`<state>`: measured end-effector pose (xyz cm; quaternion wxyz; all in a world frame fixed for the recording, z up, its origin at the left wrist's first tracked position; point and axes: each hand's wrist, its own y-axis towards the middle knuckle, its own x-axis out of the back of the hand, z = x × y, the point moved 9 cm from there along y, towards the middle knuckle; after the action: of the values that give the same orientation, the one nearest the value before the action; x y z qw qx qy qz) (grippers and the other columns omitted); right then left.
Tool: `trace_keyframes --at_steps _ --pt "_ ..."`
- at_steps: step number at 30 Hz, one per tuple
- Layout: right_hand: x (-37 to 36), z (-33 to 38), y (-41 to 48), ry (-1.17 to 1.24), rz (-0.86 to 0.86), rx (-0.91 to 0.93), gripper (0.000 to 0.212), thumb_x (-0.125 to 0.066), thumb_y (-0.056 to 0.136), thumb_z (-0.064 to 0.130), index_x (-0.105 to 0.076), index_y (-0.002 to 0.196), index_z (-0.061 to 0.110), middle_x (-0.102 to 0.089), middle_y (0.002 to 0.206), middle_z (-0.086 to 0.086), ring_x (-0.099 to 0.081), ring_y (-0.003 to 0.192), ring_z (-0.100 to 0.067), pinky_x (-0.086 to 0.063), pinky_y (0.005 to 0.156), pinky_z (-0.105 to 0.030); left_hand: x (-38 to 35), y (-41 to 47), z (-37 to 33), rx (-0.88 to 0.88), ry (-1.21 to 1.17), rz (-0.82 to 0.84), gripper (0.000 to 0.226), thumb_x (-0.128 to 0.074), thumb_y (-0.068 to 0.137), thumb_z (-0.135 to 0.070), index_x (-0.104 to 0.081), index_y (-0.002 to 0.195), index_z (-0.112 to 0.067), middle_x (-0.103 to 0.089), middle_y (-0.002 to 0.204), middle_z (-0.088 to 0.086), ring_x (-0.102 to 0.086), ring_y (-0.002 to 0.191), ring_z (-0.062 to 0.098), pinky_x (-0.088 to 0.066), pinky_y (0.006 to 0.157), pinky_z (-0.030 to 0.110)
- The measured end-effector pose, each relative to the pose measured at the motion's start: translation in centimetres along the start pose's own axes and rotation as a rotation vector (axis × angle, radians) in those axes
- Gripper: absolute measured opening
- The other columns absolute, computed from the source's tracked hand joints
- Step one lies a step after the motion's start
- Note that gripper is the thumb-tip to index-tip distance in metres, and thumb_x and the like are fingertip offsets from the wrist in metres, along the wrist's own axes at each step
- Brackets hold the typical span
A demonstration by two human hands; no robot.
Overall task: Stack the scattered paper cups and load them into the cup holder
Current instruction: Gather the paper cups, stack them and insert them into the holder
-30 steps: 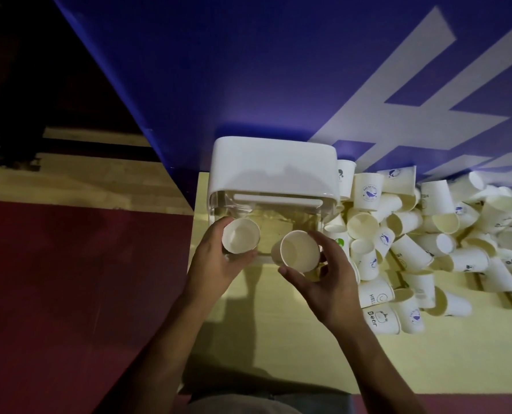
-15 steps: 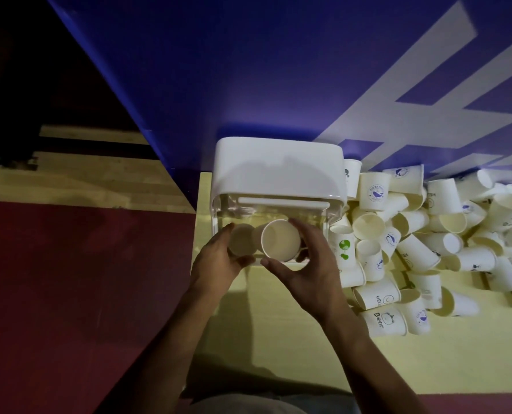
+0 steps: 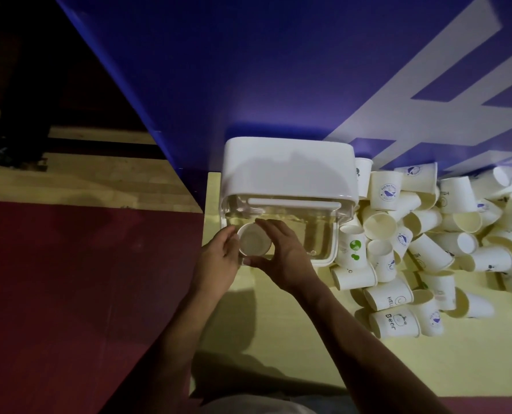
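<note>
A white cup holder [image 3: 287, 168] with a clear front compartment stands against the blue wall on the yellow table. Just in front of its left side, one white paper cup [image 3: 253, 241] faces me with its mouth up. My left hand [image 3: 220, 261] grips the cup from the left. From the right, my right hand [image 3: 281, 255] curls round the same cup, thumb below and fingers over its top rim. Whether another cup sits nested under it is hidden. A heap of scattered paper cups [image 3: 428, 246] lies to the right of the holder.
The yellow table [image 3: 293, 348] ends at its left edge beside the holder, with dark red floor [image 3: 84, 294] beyond. The blue wall with white lettering [image 3: 278, 70] rises right behind the holder. The cup heap reaches the right frame edge.
Earlier each hand held its own cup. The right hand carried its cup leftward onto the left hand's cup; now both hands close round a single visible cup in front of the holder's left side.
</note>
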<state>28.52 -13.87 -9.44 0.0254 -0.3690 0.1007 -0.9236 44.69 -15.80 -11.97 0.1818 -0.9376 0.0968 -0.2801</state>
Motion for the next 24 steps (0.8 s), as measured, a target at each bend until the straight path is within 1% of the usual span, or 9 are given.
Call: trace_keyframes --at_steps 2,4,7,9,12,15,20,22,24 --pt "-0.8 -1.0 0.2 0.049 0.053 -0.054 0.090 -0.087 0.075 0.048 -0.045 0.151 0.024 -0.052 0.147 0.002 -0.051 0.130 -0.022 -0.048 0.106 -0.046 -0.3 0.4 0.0 -0.012 0.062 0.006 0.035 -0.054 0.104 -0.029 -0.060 0.139 -0.029 -0.069 0.116 -0.012 -0.062 0.091 -0.004 -0.041 0.071 0.004" --pt "-1.3 -1.5 0.3 0.096 0.095 -0.080 0.088 -0.086 0.079 0.042 -0.041 0.153 0.029 -0.051 0.148 0.004 -0.050 0.132 -0.019 -0.047 0.108 -0.044 -0.7 0.7 0.4 -0.028 0.095 0.022 0.036 -0.057 0.102 -0.026 -0.060 0.138 -0.031 -0.073 0.115 -0.007 -0.067 0.095 0.005 -0.048 0.072 0.012" --pt "-1.5 -1.8 0.4 0.121 0.128 -0.077 0.087 -0.084 0.083 0.032 -0.036 0.156 0.030 -0.049 0.150 0.005 -0.046 0.134 -0.015 -0.042 0.112 -0.037 -1.2 0.8 0.7 -0.034 0.110 0.044 0.038 -0.058 0.100 -0.027 -0.059 0.138 -0.034 -0.073 0.112 -0.008 -0.069 0.096 0.007 -0.059 0.078 0.030" --pt "-1.4 -1.9 0.3 0.144 0.114 -0.096 0.086 -0.085 0.082 0.026 -0.038 0.154 0.027 -0.055 0.144 0.003 -0.050 0.127 -0.014 -0.044 0.105 -0.032 -1.2 0.7 0.7 -0.037 0.102 0.032 0.038 -0.060 0.099 -0.027 -0.059 0.137 -0.033 -0.074 0.112 -0.008 -0.070 0.097 0.008 -0.060 0.082 0.036" --pt "-1.3 -1.9 0.4 0.165 0.079 -0.095 0.068 -0.086 0.079 0.019 -0.048 0.135 0.020 -0.064 0.121 0.003 -0.058 0.106 -0.016 -0.047 0.084 -0.024 -1.2 0.5 0.6 -0.032 0.087 0.027 0.038 -0.063 0.098 -0.025 -0.060 0.136 -0.032 -0.073 0.113 -0.009 -0.069 0.100 0.008 -0.060 0.084 0.037" --pt "-1.1 -1.9 0.5 0.172 0.076 -0.084 0.064 -0.085 0.079 0.014 -0.052 0.134 0.020 -0.064 0.120 0.006 -0.056 0.104 -0.011 -0.043 0.083 -0.018 -1.2 0.4 0.6 -0.019 0.063 0.024 0.037 -0.066 0.097 -0.023 -0.062 0.133 -0.030 -0.073 0.109 -0.010 -0.069 0.099 0.006 -0.060 0.085 0.036" --pt "-1.4 -2.4 0.4 0.157 0.112 -0.104 0.077 -0.084 0.082 0.019 -0.045 0.148 0.018 -0.059 0.140 0.000 -0.055 0.124 -0.019 -0.047 0.106 -0.040 -1.0 0.1 0.3 -0.010 0.048 0.005 0.035 -0.069 0.095 -0.026 -0.064 0.130 -0.029 -0.073 0.106 -0.011 -0.069 0.098 0.006 -0.060 0.085 0.038" --pt "-1.3 -2.3 0.2 0.149 0.118 -0.102 0.083 -0.084 0.083 0.024 -0.041 0.153 0.016 -0.053 0.148 -0.004 -0.051 0.133 -0.022 -0.044 0.111 -0.043 -1.0 0.0 0.2 -0.012 0.069 0.010 0.036 -0.068 0.096 -0.030 -0.062 0.132 -0.030 -0.073 0.109 -0.011 -0.068 0.099 0.006 -0.060 0.085 0.038" --pt "-0.6 -2.3 -0.4 0.152 0.107 -0.123 0.091 -0.083 0.084 0.035 -0.032 0.158 0.018 -0.046 0.156 -0.004 -0.047 0.138 -0.022 -0.043 0.113 -0.042 -0.5 -0.6 -0.4 -0.031 0.116 -0.023 0.037 -0.063 0.097 -0.037 -0.060 0.134 -0.030 -0.072 0.112 -0.009 -0.068 0.101 0.009 -0.057 0.083 0.033"
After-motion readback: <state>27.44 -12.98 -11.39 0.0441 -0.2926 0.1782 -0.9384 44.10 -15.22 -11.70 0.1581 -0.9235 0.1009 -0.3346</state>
